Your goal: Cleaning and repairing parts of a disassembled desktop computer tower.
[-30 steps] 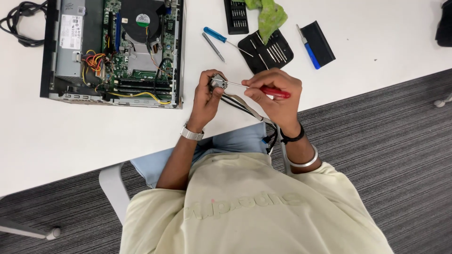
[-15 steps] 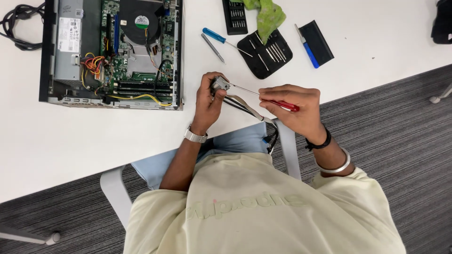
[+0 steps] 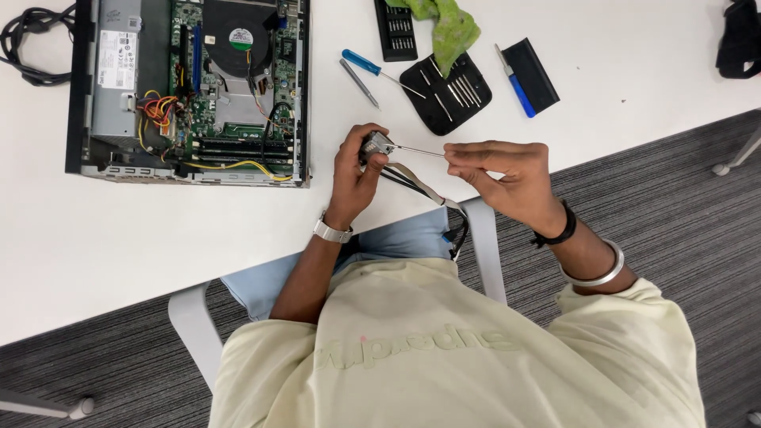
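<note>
Left hand [image 3: 357, 178]: clenched on small cabled connector [image 3: 376, 146], near surface [image 3: 158, 238] front edge.
Right hand [image 3: 507, 178]: pinching thin screwdriver [image 3: 418, 150].
Risk: tip slip, scarring connector.

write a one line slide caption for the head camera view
Seated at a white table beside an open desktop computer case, left hand grips a small grey connector while right hand applies a thin screwdriver.

An open computer case [image 3: 190, 87] is lying on the table [image 3: 119, 230] at the far left, with a coiled cable [image 3: 32, 47] just left of it. To its right two screwdrivers [image 3: 372, 71] are lying side by side, then a bit holder [image 3: 456, 95] with a cloth [image 3: 448, 24] overlapping its far edge, and further right a small case [image 3: 531, 75]. Near the table's edge, the left hand [image 3: 357, 178] is sitting left of the right hand [image 3: 507, 178].
</note>
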